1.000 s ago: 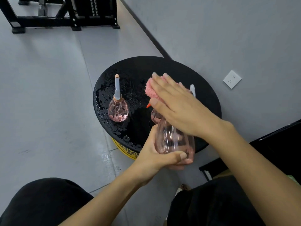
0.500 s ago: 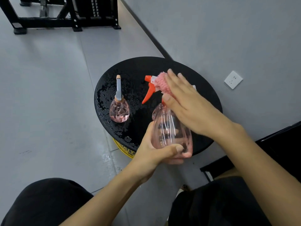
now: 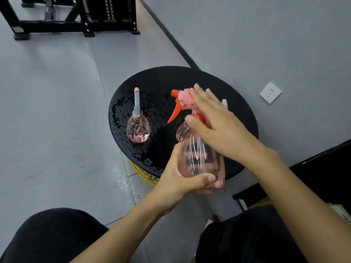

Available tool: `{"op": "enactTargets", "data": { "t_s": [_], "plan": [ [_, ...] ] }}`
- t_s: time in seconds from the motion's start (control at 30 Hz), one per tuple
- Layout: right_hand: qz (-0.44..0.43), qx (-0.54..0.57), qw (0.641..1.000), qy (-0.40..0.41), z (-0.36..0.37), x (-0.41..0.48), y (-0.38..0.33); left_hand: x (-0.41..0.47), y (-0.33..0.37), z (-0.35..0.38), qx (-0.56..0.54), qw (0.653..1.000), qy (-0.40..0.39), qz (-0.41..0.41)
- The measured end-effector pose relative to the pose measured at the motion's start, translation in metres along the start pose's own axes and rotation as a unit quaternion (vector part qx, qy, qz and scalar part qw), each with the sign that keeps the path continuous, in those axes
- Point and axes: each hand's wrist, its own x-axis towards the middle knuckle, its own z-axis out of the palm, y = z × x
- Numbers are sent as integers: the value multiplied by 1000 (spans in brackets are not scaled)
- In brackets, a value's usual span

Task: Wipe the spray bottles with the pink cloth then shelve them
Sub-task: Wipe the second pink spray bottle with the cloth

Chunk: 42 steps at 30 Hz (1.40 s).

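My left hand (image 3: 182,179) grips the base of a clear pink spray bottle (image 3: 197,158) with an orange trigger head (image 3: 175,107), tilted above the near edge of the round black table (image 3: 190,78). My right hand (image 3: 214,122) presses the pink cloth (image 3: 187,100) against the bottle's neck and head; most of the cloth is hidden under the palm. A smaller pink bottle (image 3: 138,128) with a grey nozzle stands upright on the table's left side. A white nozzle tip (image 3: 224,102) of another bottle peeks out behind my right hand.
The black tabletop is wet with droplets and rests on a yellow base (image 3: 146,174). A grey wall with a white socket (image 3: 270,92) is to the right. A black metal frame (image 3: 76,21) stands on the floor far back. A dark shelf edge (image 3: 313,168) is at right.
My right hand with the cloth slid up the bottle from its shoulder to the neck and trigger head. The bottle's orange trigger came into sight. My left hand kept its grip.
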Motion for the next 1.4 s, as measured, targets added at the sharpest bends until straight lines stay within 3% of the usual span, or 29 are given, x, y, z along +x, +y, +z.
{"op": "enactTargets", "data": {
  "t_s": [0.2, 0.3, 0.63, 0.83, 0.97, 1.13, 1.4],
  "plan": [
    [4, 58, 988, 140, 11, -2, -6, 0, -1, -1, 2, 1000, 2, -8],
    [-33, 50, 991, 118, 13, -10, -9, 2, 0, -4, 4, 1000, 17, -9],
    [-39, 37, 998, 39, 0, -49, -23, 7, 6, -9, -14, 999, 36, 6],
    [-50, 5, 995, 81, 2, -68, -26, 8, 9, -11, -35, 999, 38, 14],
    [-45, -41, 992, 110, 5, -51, -16, 6, 8, -8, -46, 999, -7, 9],
    [-31, 91, 993, 61, 19, -43, -12, 7, 7, -10, -43, 999, -14, 9],
    [-34, 157, 986, 42, 31, -70, -16, 7, 11, -18, -59, 998, -4, 19]
  ]
}}
